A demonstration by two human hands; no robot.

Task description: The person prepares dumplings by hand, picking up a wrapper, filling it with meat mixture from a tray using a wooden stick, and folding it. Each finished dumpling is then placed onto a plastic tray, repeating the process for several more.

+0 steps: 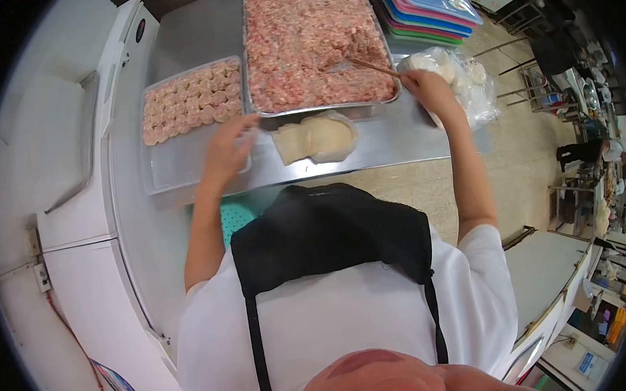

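- Apron closest; wrappers lie on worktop between hands.
- Left hand on dumpling box rim, grip unclear.
- Right hand grips stick, its length pointing left into mince tray.

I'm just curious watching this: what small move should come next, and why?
Probably the left hand shifts from the clear tray to the wrapper stack for a fresh one: the right hand holds the stick in the minced meat, seemingly ready to scoop.
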